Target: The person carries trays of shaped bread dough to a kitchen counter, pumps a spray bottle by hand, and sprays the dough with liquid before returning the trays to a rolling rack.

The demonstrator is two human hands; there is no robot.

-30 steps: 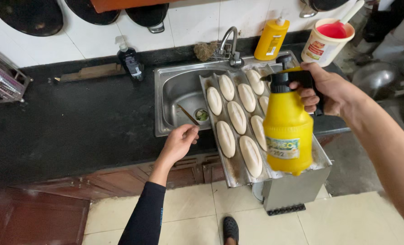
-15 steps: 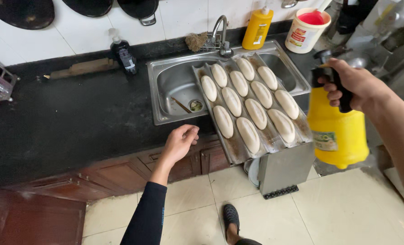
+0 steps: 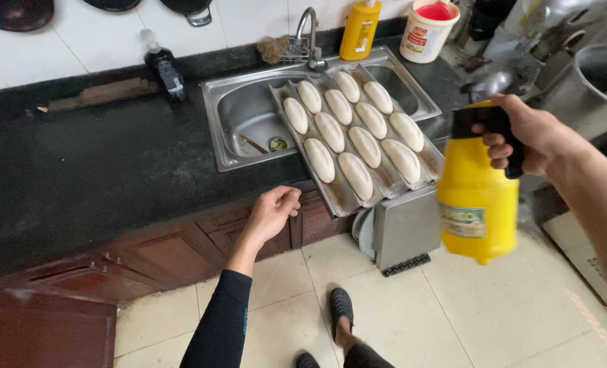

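Right hand (image 3: pixel 528 133) gripped yellow plastic spray bottle (image 3: pixel 477 197) beside corrugated metal tray (image 3: pixel 385 182) of dough; best held upright. Left hand (image 3: pixel 273 212) hung loosely curled, empty.

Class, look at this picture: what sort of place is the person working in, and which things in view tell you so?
Most likely a small kitchen used for baking: a steel sink set in a dark counter, and a grooved metal tray of unbaked bread loaves resting across it.

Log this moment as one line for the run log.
right hand: holds yellow sprayer, off tray | left hand: free, at counter edge | tray: dough pieces, over sink
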